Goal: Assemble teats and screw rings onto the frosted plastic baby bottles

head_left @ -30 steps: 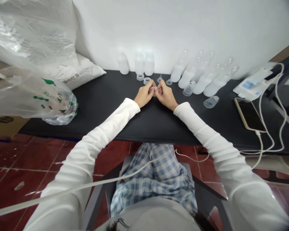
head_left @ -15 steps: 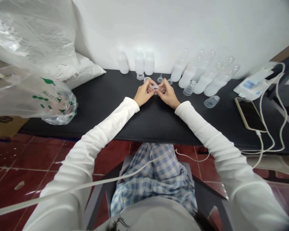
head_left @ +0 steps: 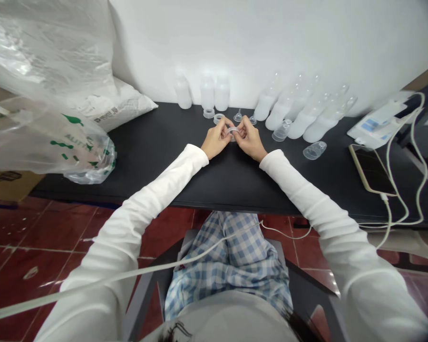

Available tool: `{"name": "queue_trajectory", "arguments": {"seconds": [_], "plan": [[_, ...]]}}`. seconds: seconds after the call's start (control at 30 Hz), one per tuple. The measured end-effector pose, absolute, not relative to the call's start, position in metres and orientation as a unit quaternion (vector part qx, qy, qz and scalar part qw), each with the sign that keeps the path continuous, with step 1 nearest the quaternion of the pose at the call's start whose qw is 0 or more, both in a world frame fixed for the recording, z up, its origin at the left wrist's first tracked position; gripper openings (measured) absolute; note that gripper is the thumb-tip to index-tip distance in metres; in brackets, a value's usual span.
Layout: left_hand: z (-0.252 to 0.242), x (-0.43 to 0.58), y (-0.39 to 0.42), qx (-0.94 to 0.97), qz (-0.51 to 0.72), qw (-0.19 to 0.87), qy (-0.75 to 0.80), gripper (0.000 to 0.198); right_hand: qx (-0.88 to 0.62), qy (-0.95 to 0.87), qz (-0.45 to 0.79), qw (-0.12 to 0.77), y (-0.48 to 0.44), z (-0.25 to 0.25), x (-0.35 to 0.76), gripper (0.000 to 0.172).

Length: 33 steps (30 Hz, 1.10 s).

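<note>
Presently both hands are meeting at mid-table: the left hand [head_left: 217, 141] and the right hand [head_left: 250, 140] are each pinching, with thumb and fingertips, one small translucent ring [head_left: 232, 131], holding it just above the black table [head_left: 171, 161]. The fingers are covering part of the ring, so whether a second piece is sitting inside it cannot be told.

At 12 o'clock from the hands, two loose rings [head_left: 209, 113] and two small clear nipples [head_left: 238, 116] are lying close by. Behind them three white bottles [head_left: 207, 91] are standing upright against the wall. At 1 to 2 o'clock a row of capped bottles [head_left: 308, 116] is leaning on the wall, with two clear caps [head_left: 314, 150] lying in front. At 3 o'clock, well apart, a phone [head_left: 369, 171] is lying with a white cable [head_left: 390, 204] plugged in. At 9 o'clock a clear plastic bag [head_left: 57, 142] is sitting on the table's left end, seemingly holding clear parts.
</note>
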<state>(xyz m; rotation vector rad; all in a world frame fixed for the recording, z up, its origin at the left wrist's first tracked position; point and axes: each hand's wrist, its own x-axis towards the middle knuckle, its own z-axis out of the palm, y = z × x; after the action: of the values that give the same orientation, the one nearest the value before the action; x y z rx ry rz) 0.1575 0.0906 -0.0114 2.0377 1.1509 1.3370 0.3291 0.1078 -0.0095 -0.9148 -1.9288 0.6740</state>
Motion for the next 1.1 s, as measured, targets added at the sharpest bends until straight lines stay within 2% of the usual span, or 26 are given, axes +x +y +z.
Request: {"name": "queue_trajectory", "arguments": {"seconds": [0.27, 0.7, 1.1], "plan": [[-0.011, 0.157, 0.091, 0.734, 0.492, 0.226, 0.409, 0.025, -0.370, -0.761, 0.285, 0.450, 0.111, -0.011, 0.327, 0.056], [-0.018, 0.150, 0.102, 0.717, 0.498, 0.258, 0.413, 0.034, -0.347, -0.752, 0.331, 0.452, 0.111, -0.007, 0.326, 0.058], [-0.014, 0.150, 0.096, 0.706, 0.500, 0.267, 0.425, 0.026, -0.350, -0.755, 0.319, 0.454, 0.113, -0.011, 0.327, 0.061]]}}
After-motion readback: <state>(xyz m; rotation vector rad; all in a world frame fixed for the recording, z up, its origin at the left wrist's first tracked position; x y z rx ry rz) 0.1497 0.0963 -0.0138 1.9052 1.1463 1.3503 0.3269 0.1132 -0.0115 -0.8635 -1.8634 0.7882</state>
